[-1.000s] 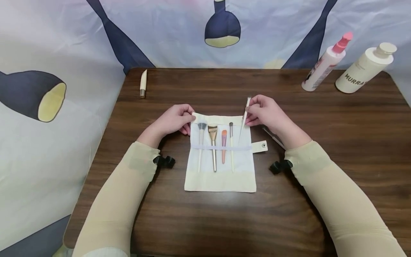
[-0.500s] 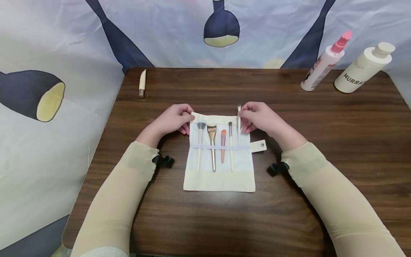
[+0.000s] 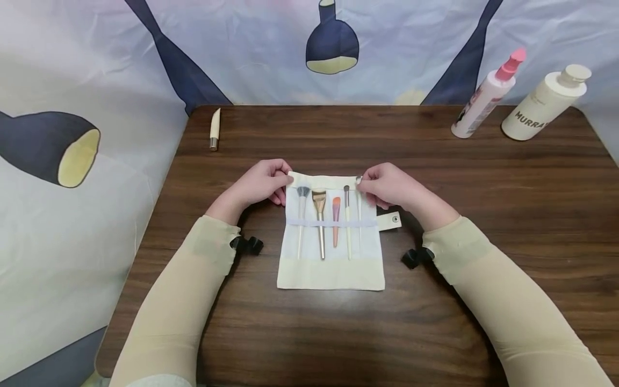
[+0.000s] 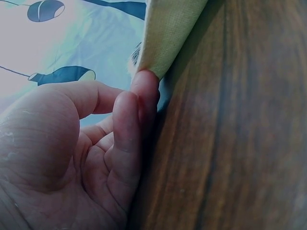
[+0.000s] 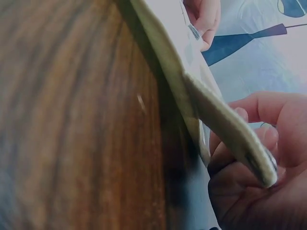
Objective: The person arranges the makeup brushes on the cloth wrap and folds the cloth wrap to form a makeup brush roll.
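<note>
Slid nearer us, the slim brush [image 3: 359,208] lies lengthwise, head pointing away. Our right hand [image 3: 390,185] pinches it, our left hand [image 3: 263,183] the pouch [image 3: 331,274].

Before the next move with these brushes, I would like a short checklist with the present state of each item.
1. Left hand pinches upper left corner of the cloth roll: ok.
2. Four left brushes pass under the elastic band: ok.
3. Handle of the rightmost brush shows above and below the band: ok.
4. Right hand clear of that brush: not ok, it is at the head end.
5. Snap strap out beyond the roll's right edge: ok.
6. Table beneath the right hand free: cannot tell, hidden.
</note>
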A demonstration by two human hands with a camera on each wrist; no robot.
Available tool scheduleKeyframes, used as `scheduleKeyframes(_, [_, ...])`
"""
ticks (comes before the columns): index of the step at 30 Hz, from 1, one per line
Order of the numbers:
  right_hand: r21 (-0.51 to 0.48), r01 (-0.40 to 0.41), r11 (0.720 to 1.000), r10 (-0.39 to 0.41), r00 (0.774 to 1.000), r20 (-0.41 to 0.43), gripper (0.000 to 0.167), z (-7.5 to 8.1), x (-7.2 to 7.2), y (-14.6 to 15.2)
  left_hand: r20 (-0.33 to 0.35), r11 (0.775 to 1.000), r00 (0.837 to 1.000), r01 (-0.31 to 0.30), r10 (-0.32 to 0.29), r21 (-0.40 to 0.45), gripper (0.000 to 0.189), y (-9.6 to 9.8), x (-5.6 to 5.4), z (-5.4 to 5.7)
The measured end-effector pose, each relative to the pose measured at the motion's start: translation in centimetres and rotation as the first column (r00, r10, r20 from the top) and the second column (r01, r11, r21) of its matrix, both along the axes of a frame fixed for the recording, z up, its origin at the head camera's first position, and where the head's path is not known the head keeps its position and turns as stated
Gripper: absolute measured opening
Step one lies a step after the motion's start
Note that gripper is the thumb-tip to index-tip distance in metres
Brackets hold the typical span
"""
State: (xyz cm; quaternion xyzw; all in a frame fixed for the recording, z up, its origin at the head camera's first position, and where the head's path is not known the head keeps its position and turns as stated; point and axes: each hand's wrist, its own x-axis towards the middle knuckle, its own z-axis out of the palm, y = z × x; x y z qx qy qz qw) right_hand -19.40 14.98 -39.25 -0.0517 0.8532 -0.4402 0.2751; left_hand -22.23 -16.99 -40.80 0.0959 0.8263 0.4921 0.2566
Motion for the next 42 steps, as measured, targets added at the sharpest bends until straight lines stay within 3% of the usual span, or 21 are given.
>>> scheduleKeyframes(7, [0.092, -0.061, 0.994, 0.064, 0.997, -0.035, 0.027, 0.2, 0.1, 0.0, -0.028, 1.0, 1.0, -0.009, 0.009, -0.007, 0.017, 0.2, -0.1, 0.5])
scheduleKeyframes(12, [0.102, -0.098, 0.99, 0.098, 0.995, 0.003, 0.026, 0.1, 0.4, -0.1, -0.004, 1.0, 1.0, -0.004, 0.004, -0.008, 0.017, 0.1, 0.0, 0.1])
scheduleKeyframes(19, [0.127, -0.089, 0.988, 0.094, 0.995, -0.029, 0.026, 0.3, 0.1, -0.1, -0.038, 1.0, 0.999, -0.015, 0.015, -0.007, 0.017, 0.1, -0.2, 0.4])
scheduleKeyframes(24, [0.13, -0.105, 0.986, 0.108, 0.994, -0.017, 0.027, 0.1, 0.3, 0.1, -0.002, 1.0, 1.0, -0.001, 0.001, -0.014, 0.018, 0.0, 0.0, 0.1])
scheduleKeyframes(27, [0.155, -0.124, 0.98, 0.134, 0.989, -0.056, 0.026, 0.7, 0.5, 0.7, -0.005, 1.0, 1.0, 0.002, -0.002, -0.014, 0.018, 0.0, 0.2, 0.1])
scheduleKeyframes(34, [0.36, -0.118, 0.925, 0.204, 0.956, -0.21, 0.023, 3.7, 0.5, 5.0, 0.003, 1.0, 1.0, 0.008, -0.008, -0.012, 0.019, 0.3, 0.4, -0.4])
scheduleKeyframes(38, [0.413, -0.15, 0.898, 0.231, 0.961, -0.154, 0.021, 4.5, 0.4, 7.3, 0.015, 1.0, 1.0, 0.013, -0.012, -0.02, 0.02, 0.3, 0.5, -0.5])
scheduleKeyframes(42, [0.473, -0.249, 0.845, 0.311, 0.949, -0.057, 0.02, 4.2, -0.1, 7.9, -0.018, 1.0, 1.0, -0.006, 0.006, -0.017, 0.018, 0.2, 0.7, -0.2])
